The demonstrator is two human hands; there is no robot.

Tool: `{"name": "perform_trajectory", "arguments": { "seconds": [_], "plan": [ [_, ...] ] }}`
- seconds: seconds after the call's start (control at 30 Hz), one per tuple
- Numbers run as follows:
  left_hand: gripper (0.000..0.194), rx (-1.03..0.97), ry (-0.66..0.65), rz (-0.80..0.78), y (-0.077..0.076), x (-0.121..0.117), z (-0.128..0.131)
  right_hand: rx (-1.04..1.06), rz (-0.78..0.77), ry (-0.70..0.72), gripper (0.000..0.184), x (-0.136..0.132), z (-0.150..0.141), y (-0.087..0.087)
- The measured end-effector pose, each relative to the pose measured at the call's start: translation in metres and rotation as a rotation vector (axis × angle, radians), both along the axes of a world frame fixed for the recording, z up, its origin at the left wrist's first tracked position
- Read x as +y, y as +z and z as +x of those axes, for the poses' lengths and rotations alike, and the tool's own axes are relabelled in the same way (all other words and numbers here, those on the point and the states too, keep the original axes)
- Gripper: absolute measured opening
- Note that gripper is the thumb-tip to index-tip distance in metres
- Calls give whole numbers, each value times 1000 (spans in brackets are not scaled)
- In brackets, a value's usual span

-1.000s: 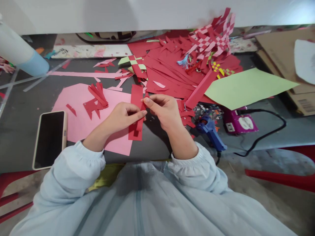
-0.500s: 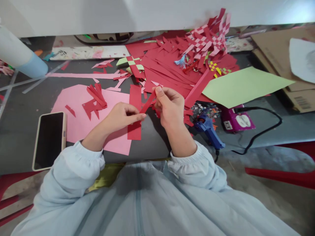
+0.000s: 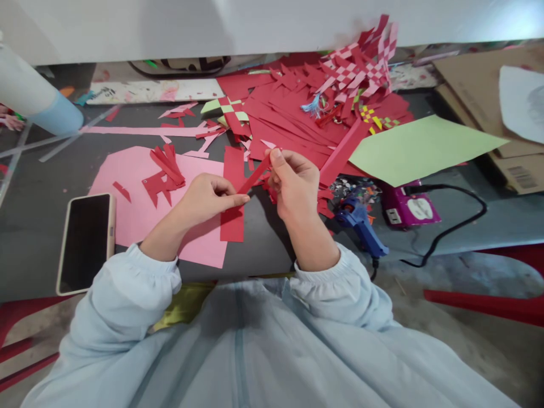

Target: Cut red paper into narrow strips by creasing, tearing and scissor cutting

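A narrow red paper strip (image 3: 256,173) stretches slantwise between my two hands. My left hand (image 3: 208,198) pinches its lower end between thumb and fingers, and my right hand (image 3: 294,182) grips the upper end between thumb and forefinger. Below my left hand, a wider red paper strip (image 3: 232,226) lies partly over the edge of a pink paper sheet (image 3: 127,226). A red paper fish shape (image 3: 158,186) with a bundle of folded strips rests on that sheet, beside a small red scrap (image 3: 122,191). Loose red scraps lie just behind my right hand.
Red strips and checkered woven paper pieces (image 3: 346,73) pile up at the back. To the right are a green sheet (image 3: 425,148), a blue glue gun (image 3: 361,226), a purple box (image 3: 410,207) with a black cable and cardboard (image 3: 471,73). A phone (image 3: 85,243) lies left, a bottle (image 3: 38,90) behind it.
My left hand has shifted slightly left along with the lower end of the red strip, so a little more of the strip shows. My right hand has barely moved.
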State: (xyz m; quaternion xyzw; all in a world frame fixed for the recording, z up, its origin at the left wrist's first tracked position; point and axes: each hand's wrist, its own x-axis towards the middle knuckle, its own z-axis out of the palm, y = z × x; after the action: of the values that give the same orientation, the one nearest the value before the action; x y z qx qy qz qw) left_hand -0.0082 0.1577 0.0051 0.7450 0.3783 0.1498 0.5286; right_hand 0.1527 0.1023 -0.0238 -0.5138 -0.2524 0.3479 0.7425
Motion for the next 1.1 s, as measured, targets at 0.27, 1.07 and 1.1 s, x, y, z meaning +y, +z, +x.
{"name": "perform_trajectory", "arguments": {
  "seconds": [0.27,1.07,1.1],
  "plan": [
    [40,13,-41,42,2,-1,0,9,-17,-22,34,1,-1,0],
    [42,747,373,824,-6,-11,-8,-34,-10,15,34,-6,-5,3],
    [45,773,377,826,-7,-12,-8,-39,-17,21,34,-6,-5,3]
  ]
}}
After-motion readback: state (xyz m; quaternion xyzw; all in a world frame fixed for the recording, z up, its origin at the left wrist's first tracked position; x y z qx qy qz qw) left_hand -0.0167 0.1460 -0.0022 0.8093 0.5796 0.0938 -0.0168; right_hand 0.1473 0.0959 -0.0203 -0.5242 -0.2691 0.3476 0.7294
